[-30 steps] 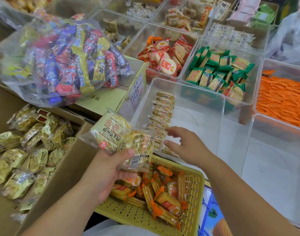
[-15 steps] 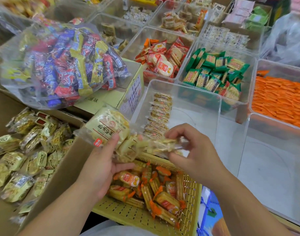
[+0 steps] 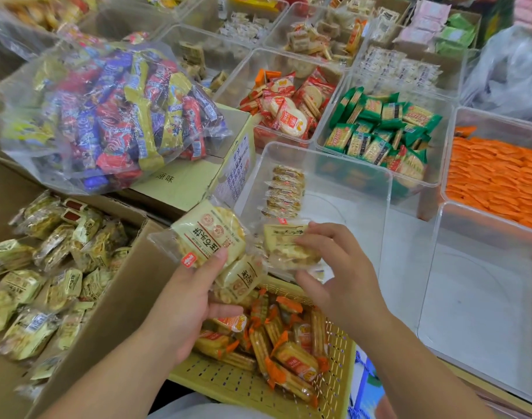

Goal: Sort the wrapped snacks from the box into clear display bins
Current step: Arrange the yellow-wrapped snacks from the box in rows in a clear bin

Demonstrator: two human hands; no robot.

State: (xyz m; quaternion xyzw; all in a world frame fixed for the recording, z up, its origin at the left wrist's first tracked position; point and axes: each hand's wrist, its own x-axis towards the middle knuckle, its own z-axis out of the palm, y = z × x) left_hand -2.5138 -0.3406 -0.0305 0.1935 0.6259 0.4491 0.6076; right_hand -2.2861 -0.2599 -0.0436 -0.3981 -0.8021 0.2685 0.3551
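Both hands are up in front of the person, close together, over a yellow basket [image 3: 228, 385]. The left hand [image 3: 192, 300] grips a small pile of yellow snack packs [image 3: 210, 237], with the thumb on top and the fingers curled under. The right hand [image 3: 343, 285] pinches one snack pack [image 3: 286, 246] just beside that pile, fingers bent over its top and thumb below. The two hands do not touch each other. The basket under them has orange-wrapped biscuits [image 3: 292, 355] in it. To the left sits a brown cardboard box [image 3: 122, 297] full of more yellow snacks [image 3: 47, 282]. Just past the hands stands a clear bin [image 3: 349, 182] with a neat row of snacks [image 3: 286, 192] along its left side. Behind the cardboard box, a big clear bag of sweets [image 3: 116, 116] in blue, red and yellow lies on a closed box [image 3: 183, 182]. Farther back are more bins, with red packs [image 3: 289, 110], green packs [image 3: 379, 131] and orange packs [image 3: 494, 176].
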